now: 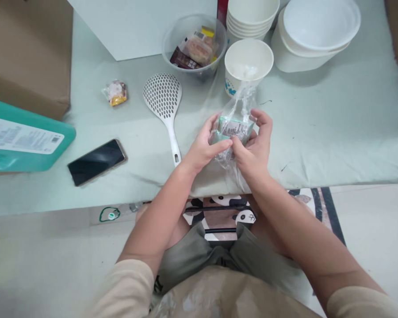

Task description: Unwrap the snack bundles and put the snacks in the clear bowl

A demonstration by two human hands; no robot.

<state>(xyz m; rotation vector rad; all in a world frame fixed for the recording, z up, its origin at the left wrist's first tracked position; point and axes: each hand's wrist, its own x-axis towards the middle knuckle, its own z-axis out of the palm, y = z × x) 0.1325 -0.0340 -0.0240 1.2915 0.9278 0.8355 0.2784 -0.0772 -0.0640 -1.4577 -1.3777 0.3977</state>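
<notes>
Both my hands are closed around a small green packet (236,128) with a printed label, wrapped in a clear plastic bag (243,99). My left hand (208,143) grips its left side, the thumb lying across the front. On the right side, my right hand (256,148) presses its thumb on the packet's lower edge, the index finger bent above. The bag's loose upper end reaches up to a paper cup (232,79) just beyond my hands. Left of my hands lies a white slotted skimmer (164,95). What the packet contains is hidden.
A clear bowl (167,48) with wrapped snacks stands at the back, beside stacked paper cups (252,28) and white bowls (293,57). To the left are a small wrapped snack (116,92), a phone (97,162), a green jug (58,132) and a cardboard box (29,53).
</notes>
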